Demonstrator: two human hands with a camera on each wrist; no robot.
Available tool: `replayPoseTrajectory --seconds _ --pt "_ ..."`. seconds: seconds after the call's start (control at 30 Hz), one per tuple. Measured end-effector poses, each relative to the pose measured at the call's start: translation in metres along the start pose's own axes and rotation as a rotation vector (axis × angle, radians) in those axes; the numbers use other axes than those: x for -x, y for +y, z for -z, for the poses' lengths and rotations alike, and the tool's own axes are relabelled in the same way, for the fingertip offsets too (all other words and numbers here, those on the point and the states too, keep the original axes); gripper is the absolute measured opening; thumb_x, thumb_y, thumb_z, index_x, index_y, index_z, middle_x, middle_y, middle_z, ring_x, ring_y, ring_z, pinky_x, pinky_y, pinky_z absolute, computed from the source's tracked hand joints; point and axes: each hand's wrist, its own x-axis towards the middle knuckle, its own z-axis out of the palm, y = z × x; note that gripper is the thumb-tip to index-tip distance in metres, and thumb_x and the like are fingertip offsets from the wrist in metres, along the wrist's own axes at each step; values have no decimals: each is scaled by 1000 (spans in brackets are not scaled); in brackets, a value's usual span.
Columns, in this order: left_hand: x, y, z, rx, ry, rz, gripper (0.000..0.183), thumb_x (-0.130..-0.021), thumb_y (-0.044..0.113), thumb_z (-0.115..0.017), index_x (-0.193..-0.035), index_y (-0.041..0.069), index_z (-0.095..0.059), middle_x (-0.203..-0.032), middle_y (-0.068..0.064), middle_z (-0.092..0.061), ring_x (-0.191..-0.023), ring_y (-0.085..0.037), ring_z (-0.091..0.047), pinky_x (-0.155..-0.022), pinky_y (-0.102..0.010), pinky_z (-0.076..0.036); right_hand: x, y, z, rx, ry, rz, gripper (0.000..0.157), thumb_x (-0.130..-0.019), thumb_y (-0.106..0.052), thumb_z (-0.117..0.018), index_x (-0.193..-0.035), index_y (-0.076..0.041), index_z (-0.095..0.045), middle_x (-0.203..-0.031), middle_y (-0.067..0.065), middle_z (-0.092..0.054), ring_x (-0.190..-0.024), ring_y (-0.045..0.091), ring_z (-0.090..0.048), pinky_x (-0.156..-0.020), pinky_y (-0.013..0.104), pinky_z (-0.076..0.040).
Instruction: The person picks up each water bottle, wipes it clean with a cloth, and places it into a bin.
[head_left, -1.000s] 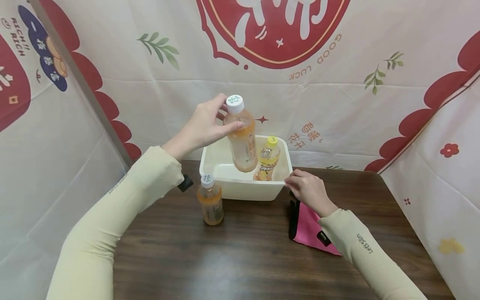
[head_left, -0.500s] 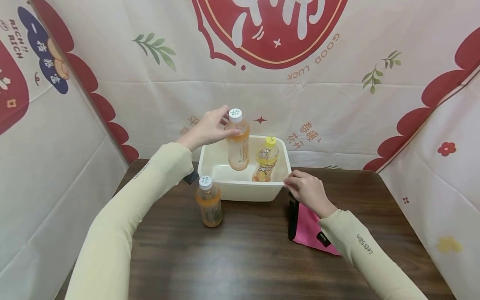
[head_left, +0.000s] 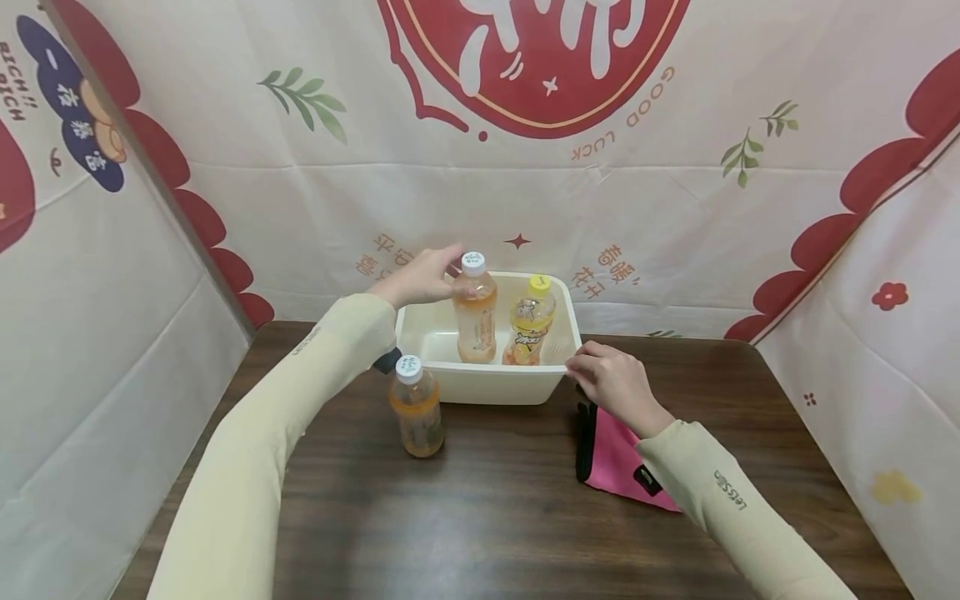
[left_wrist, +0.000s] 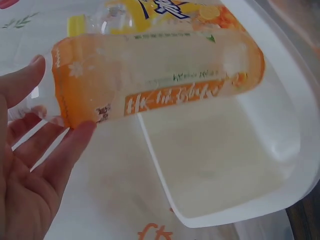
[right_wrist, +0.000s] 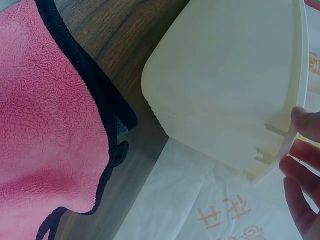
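Note:
My left hand point(head_left: 420, 279) grips a clear plastic bottle point(head_left: 476, 332) with a white cap and an orange label, thumb and fingers around its upper part. The bottle stands nearly upright inside a cream plastic basin point(head_left: 487, 388). Beside it, in the same basin, a yellow-capped drink bottle point(head_left: 531, 327) leans slightly. In the left wrist view the held bottle point(left_wrist: 165, 82) lies in front of the yellow-labelled one. At the basin's near right corner, my right hand point(head_left: 615, 379) pinches the rim, thumb outside and fingers curled over, as the right wrist view shows.
Another white-capped bottle point(head_left: 420, 421) stands on the dark wooden table point(head_left: 480, 517), just left of the basin's front. A folded pink cloth point(head_left: 626, 462) with black edging lies under my right forearm. Printed fabric point(head_left: 637, 217) hangs behind and at both sides.
My left hand has lowered the white-capped bottle from above the basin down into it, and the bottle has become more upright. The right hand stays on the rim.

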Motion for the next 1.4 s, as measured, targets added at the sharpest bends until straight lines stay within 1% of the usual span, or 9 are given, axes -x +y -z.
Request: replayPoseTrajectory --seconds 0.1,0.33,0.47,0.5,0.63,0.83,0.97,1.17,1.4 --pt "-4 -4 -3 -4 -31 3 50 -79 28 -69 -118 7 -47 -118 -12 -58 -110 -29 -53 -91 -41 -43 0 0 0 1 0 -1 12 -69 -13 -78 -78 -11 -72 -80 -2 -64 -61 12 -58 -49 32 -48" --pt "-8 -13 -10 -1 -133 21 48 -80 26 -69 -119 8 -49 -118 -9 -58 -112 -26 -52 -94 -39 -41 2 0 -2 2 10 8 11 -69 -14 -78 -78 -11 -72 -79 -2 -63 -61 12 -58 -49 33 -48" --pt "-11 -18 -14 15 -170 22 46 -81 23 -68 -120 7 -49 -120 -10 -56 -114 -26 -51 -96 -40 -40 3 0 -3 2 10 8 10 -70 -14 -77 -78 -12 -72 -80 -2 -63 -62 13 -58 -49 33 -48" --pt "-11 -19 -15 18 -176 32 46 -81 23 -69 -120 8 -49 -121 -9 -56 -114 -25 -50 -96 -39 -40 3 1 -3 2 10 9 10 -70 -15 -77 -78 -12 -72 -80 -2 -63 -62 13 -58 -49 33 -48" --pt "-10 -21 -17 37 -205 47 44 -81 20 -69 -119 7 -50 -122 -10 -55 -115 -28 -51 -94 -39 -42 3 0 -3 -5 11 7 10 -70 -14 -77 -78 -12 -72 -80 -3 -63 -61 12 -58 -49 33 -48" --pt "-12 -24 -21 70 -224 36 42 -81 16 -68 -118 4 -50 -122 -12 -53 -113 -31 -51 -90 -38 -45 3 -1 -3 -9 18 10 10 -69 -14 -78 -77 -12 -71 -80 -2 -63 -60 12 -58 -48 31 -47" --pt "-14 -24 -23 77 -214 57 44 -82 15 -67 -122 5 -48 -124 -11 -52 -112 -31 -51 -89 -38 -46 2 -1 -2 -5 32 28 10 -70 -14 -77 -77 -11 -71 -80 -2 -62 -60 11 -57 -47 31 -47" --pt "-17 -23 -24 81 -210 78 49 -83 17 -67 -126 7 -46 -126 -9 -51 -117 -29 -48 -92 -38 -44 1 0 -1 4 38 40 9 -70 -14 -76 -77 -12 -71 -79 -3 -62 -59 11 -57 -46 30 -46" --pt "-18 -22 -20 65 -243 124 54 -82 21 -68 -129 9 -44 -131 -9 -48 -121 -28 -44 -96 -41 -40 1 0 -1 4 33 38 8 -71 -15 -76 -77 -12 -71 -80 -3 -62 -60 11 -57 -47 31 -47"
